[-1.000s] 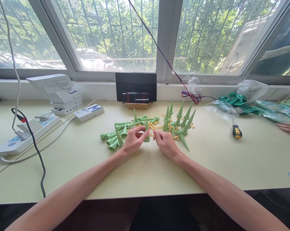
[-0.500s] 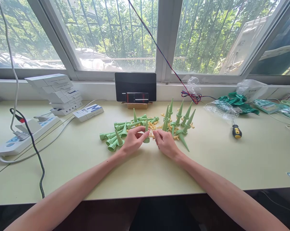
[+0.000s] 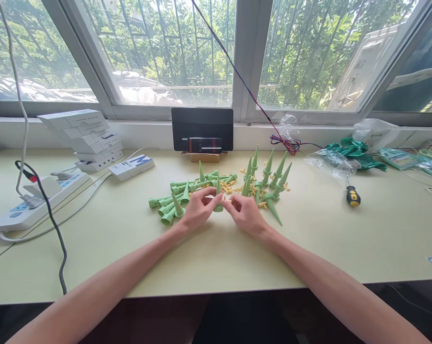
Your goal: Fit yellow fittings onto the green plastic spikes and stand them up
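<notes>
A green plastic watering spike (image 3: 218, 188) stands point up in my left hand (image 3: 198, 209), pinched between thumb and fingers. My right hand (image 3: 247, 212) is closed at its fingertips on a small yellow plastic valve (image 3: 227, 200), held against the spike's right side near its base; the fingers partly hide it. Left of my hands lies a heap of loose green spikes (image 3: 169, 210), a few of them point up. Yellow valves (image 3: 231, 188) lie scattered behind my hands. To the right stand several green spikes (image 3: 268, 169) with yellow valves fitted; one points toward me (image 3: 275, 212).
A black tablet (image 3: 202, 122) with a phone (image 3: 204, 145) before it leans by the window. White boxes (image 3: 83, 136) and a power strip (image 3: 36, 203) are on the left. On the right are a screwdriver (image 3: 352, 196) and crumpled plastic bags (image 3: 348, 155).
My right hand has moved slightly left, bringing the yellow valve closer to the spike. My left hand stays put. Another person's hand at the far right has left the view.
</notes>
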Tool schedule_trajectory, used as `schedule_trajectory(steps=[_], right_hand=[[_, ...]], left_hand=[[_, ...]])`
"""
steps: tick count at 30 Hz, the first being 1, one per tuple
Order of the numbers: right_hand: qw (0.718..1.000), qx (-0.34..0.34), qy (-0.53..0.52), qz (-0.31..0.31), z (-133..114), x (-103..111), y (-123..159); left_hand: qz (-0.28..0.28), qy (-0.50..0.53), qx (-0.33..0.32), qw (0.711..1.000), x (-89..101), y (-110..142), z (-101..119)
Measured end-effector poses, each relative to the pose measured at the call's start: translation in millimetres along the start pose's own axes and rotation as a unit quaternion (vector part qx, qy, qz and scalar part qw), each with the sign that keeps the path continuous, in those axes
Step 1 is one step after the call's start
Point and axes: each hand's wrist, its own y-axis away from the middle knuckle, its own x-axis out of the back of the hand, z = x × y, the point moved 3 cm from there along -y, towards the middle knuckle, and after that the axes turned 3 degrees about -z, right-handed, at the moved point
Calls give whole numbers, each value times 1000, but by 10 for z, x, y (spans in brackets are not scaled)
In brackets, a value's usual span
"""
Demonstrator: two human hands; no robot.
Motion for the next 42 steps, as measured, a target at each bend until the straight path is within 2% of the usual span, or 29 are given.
schedule_trajectory(steps=[15,22,30,42], right_hand=[[999,-24,26,-31,44,-15,-17],[999,-47,8,-12,12,15,-11],[999,-17,-38,-20,-16,14,10],[1000,-14,6,-20,38,-10,-11]], left_hand=[[-17,7,-10,1000,-7,13,11],[22,0,1,1000,27,-14,7],[29,2,0,1000,38,-23,-24],[9,-9,-9,1000,17,10,-29]])
